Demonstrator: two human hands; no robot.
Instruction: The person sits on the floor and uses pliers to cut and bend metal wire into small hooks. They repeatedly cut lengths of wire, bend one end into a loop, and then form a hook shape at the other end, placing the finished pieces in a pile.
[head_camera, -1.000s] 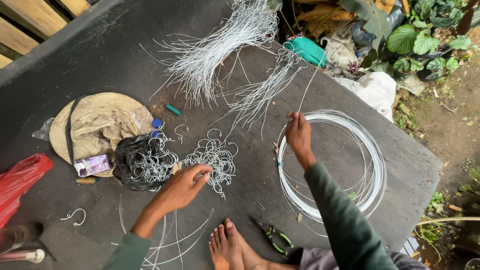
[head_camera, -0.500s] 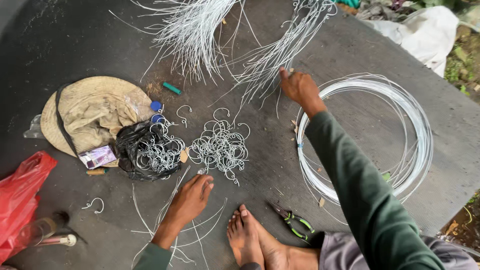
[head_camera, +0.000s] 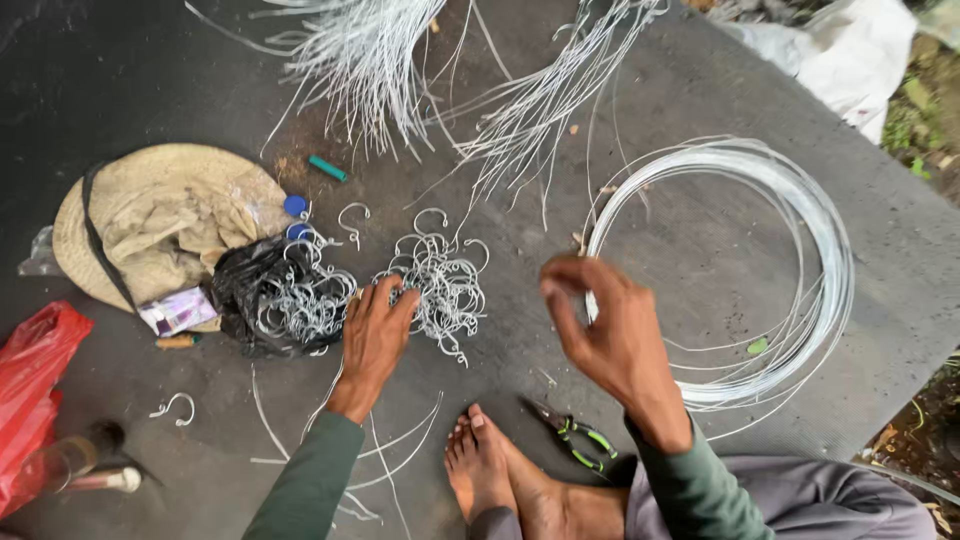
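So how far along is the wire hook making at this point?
Done: a heap of bent silver wire hooks on the dark board, more in the black plastic bag. In hand: the left hand rests on the heap; the right hand hovers empty. Left: many straight cut wires and a large wire coil.

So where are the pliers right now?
The green-handled pliers lie on the dark board low in the head view, between the bare feet and the right hand.
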